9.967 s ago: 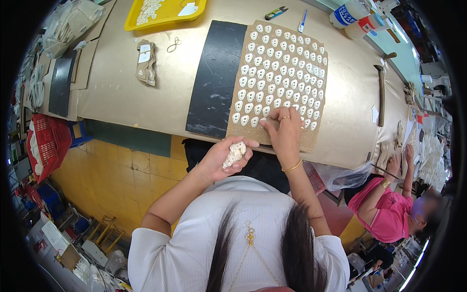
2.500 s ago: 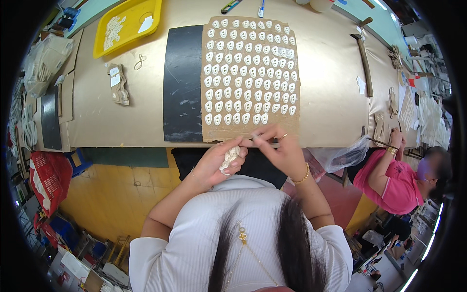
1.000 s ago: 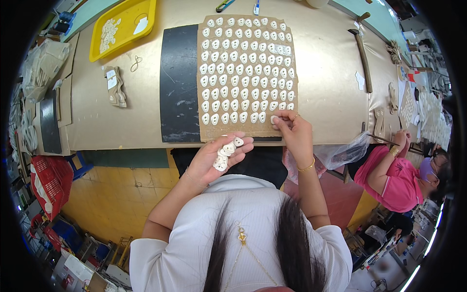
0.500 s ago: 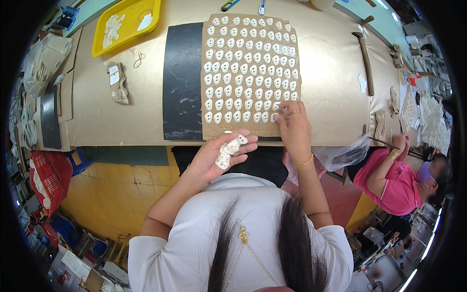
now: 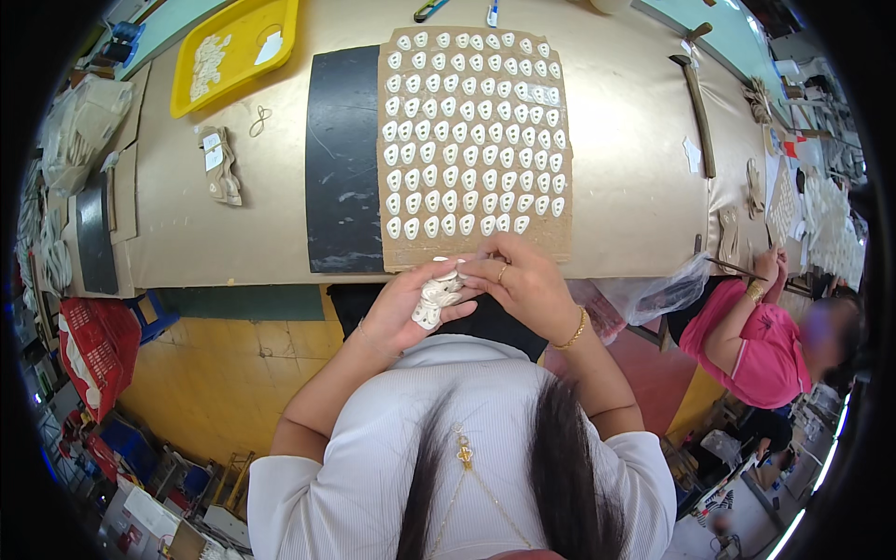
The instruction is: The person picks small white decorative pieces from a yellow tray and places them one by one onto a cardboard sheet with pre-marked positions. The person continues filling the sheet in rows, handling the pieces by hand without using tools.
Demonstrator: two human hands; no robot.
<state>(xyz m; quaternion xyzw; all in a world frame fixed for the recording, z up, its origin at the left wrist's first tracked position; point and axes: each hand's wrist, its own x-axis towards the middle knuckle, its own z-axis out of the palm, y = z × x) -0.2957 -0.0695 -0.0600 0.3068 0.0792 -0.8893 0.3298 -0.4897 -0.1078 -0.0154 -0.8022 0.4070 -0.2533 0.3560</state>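
My left hand [image 5: 403,305] is cupped palm up below the table edge and holds a stack of small white oval pieces [image 5: 436,296]. My right hand [image 5: 525,282] has its fingertips pinched at the top of that stack, touching a white piece. Just beyond both hands lies a brown cardboard sheet [image 5: 553,245] covered with several rows of the same white pieces [image 5: 471,131]. The nearest row stops short of the sheet's right side.
A black mat [image 5: 343,159] lies left of the cardboard on the tan table [image 5: 635,159]. A yellow tray [image 5: 233,51] with white pieces sits at far left. A hammer [image 5: 695,103] lies to the right. A person in pink [image 5: 751,327] works at the right. A red crate [image 5: 93,345] stands on the floor.
My right hand has come back from the near row of the cardboard sheet to the stack in my left hand. My left hand has stayed put.
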